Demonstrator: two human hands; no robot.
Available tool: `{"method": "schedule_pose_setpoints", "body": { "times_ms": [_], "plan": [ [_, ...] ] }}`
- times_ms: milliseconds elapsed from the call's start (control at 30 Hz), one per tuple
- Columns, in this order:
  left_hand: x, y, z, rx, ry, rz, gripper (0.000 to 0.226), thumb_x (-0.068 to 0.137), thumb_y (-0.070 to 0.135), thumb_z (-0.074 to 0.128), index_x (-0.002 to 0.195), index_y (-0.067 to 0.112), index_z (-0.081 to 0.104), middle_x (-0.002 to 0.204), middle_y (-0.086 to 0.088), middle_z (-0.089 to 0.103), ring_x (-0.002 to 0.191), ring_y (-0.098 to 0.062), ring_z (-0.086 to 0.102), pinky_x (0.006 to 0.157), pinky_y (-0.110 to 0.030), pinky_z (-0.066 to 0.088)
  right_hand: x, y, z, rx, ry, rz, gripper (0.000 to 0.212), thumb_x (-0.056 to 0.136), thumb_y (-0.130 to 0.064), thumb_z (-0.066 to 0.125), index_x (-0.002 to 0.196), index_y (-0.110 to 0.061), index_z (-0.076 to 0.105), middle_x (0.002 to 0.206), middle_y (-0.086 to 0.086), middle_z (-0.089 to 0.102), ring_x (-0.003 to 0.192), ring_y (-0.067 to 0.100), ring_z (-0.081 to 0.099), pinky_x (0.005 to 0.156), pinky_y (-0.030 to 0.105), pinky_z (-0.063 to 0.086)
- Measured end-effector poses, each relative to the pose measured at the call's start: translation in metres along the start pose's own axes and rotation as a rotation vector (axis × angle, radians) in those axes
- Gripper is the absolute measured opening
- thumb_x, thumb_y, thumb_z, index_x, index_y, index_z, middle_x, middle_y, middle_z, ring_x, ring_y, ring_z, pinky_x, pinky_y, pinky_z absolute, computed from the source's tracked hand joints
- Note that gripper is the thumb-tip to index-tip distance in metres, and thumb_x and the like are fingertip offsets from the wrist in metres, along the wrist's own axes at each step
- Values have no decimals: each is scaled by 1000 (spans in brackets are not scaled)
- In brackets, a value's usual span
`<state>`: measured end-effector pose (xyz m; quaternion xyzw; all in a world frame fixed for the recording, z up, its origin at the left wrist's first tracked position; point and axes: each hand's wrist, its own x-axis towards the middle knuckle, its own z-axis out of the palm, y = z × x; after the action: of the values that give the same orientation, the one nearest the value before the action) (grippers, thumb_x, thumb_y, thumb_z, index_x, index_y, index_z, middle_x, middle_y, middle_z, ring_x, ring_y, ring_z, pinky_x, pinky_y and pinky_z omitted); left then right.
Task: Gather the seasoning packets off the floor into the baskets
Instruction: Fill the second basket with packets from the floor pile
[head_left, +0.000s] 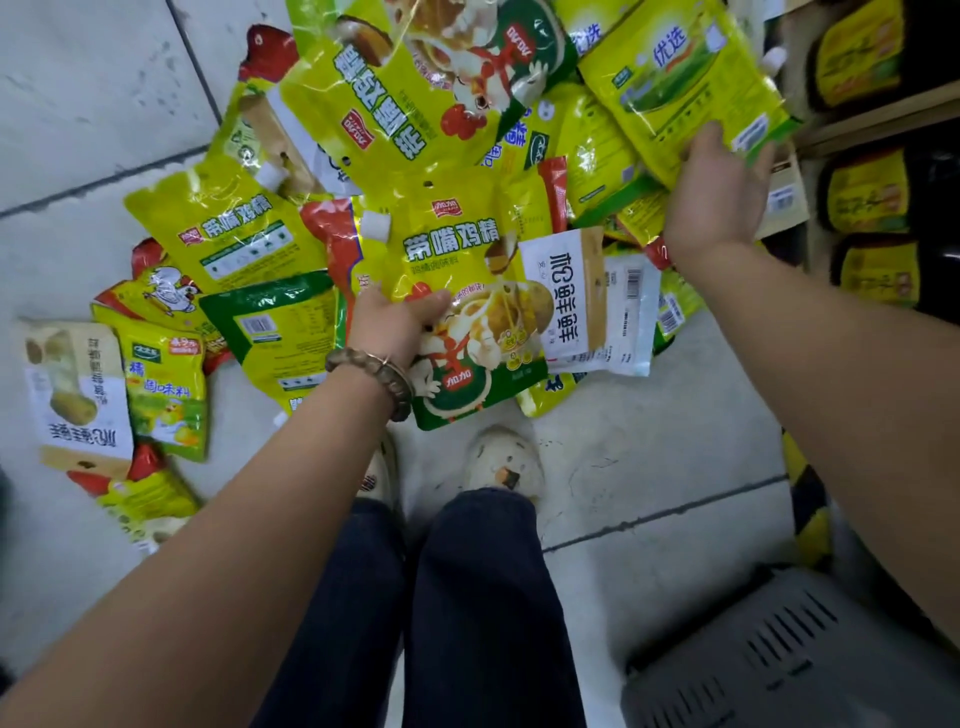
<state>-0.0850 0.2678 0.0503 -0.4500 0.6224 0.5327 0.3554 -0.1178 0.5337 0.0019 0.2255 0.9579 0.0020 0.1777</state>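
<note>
Your left hand (400, 325) grips a glossy yellow-green plastic seasoning pouch (462, 254), your right hand (719, 195) a second yellow pouch (670, 73). Probably light and slippery; pinch the edges.

Printed 带嘴鸡精 on the central yellow pouch (457, 244); the same 带嘴鸡精 on the left pouch (234, 228) beside it; 优选 on the upper-right pouch (670, 67) beyond it.
</note>
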Motion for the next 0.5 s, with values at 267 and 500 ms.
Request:
{"method": "schedule_pose_setpoints", "body": {
  "times_ms": [267, 500],
  "plan": [
    [0, 1, 0, 46, 39, 27, 83, 79, 19, 74, 144, 5, 26, 130, -15, 54, 106, -29, 61, 93, -46, 49, 13, 7, 16, -8, -66, 69, 58, 91, -22, 59, 138, 0, 32, 144, 20, 37, 129, 35, 43, 110, 56, 18],
    [-1, -10, -6, 50, 35, 73, 66, 74, 15, 77, 131, 3, 48, 117, -14, 64, 94, -28, 67, 84, -44, 55, 0, -2, 8, 125, 56, 4, 26, 100, -15, 38, 120, -2, 47, 122, 21, 56, 115, 36, 49, 105, 45, 29]
  ]
}}
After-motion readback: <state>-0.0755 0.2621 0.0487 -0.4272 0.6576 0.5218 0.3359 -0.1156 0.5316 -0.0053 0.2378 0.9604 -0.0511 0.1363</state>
